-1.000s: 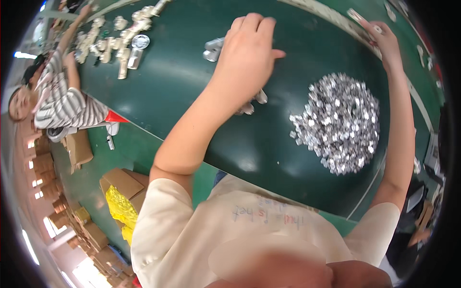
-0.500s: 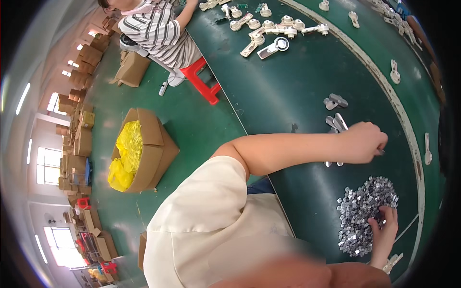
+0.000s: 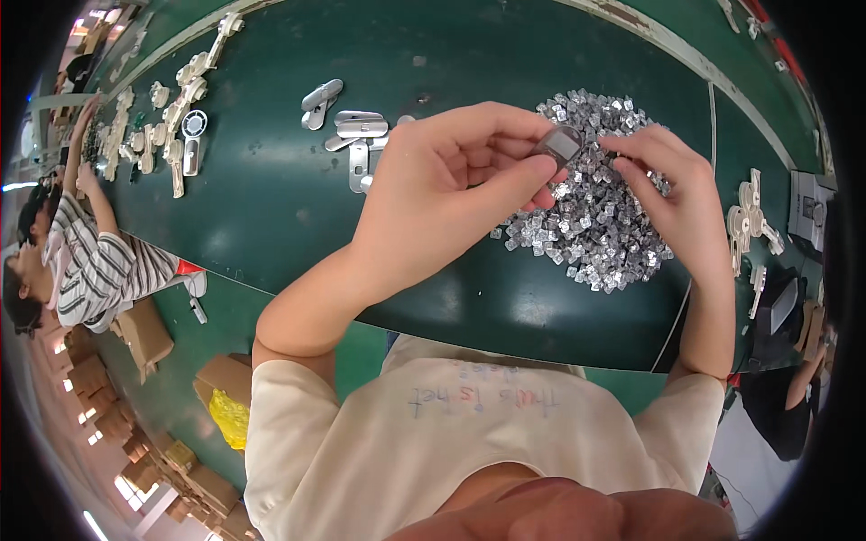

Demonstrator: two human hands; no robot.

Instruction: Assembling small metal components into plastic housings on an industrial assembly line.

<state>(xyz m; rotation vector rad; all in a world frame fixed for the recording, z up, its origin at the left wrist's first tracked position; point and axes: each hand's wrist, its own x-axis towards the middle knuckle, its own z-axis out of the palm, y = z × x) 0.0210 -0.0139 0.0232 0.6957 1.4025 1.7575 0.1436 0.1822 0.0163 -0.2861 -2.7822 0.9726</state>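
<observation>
My left hand (image 3: 424, 189) is closed on a small dark grey piece with a rounded end (image 3: 561, 144), pinched between thumb and fingers. Its lighter face is turned up, and my fingers hide the rest. Facing it from the right is my right hand (image 3: 677, 185), thumb and forefinger brought close together in a pinch. Whatever sits between those fingertips is too small to make out. Beneath and between both hands spreads a heap of small shiny, square silvery pieces (image 3: 604, 243). Several long rounded silvery metal parts (image 3: 361, 126) lie left of my left hand, partly hidden by it.
Another pair of such metal parts (image 3: 320, 104) lies farther left on the dark green table (image 3: 262, 207). Cream-coloured handled parts (image 3: 185, 99) are strewn at the left, others (image 3: 747, 216) at the right. A person in a striped top (image 3: 99, 252) sits at the far left.
My view has swung round to the right. My left hand has come from beside the metal parts to over the heap, holding the grey piece. My right hand has lifted off the heap.
</observation>
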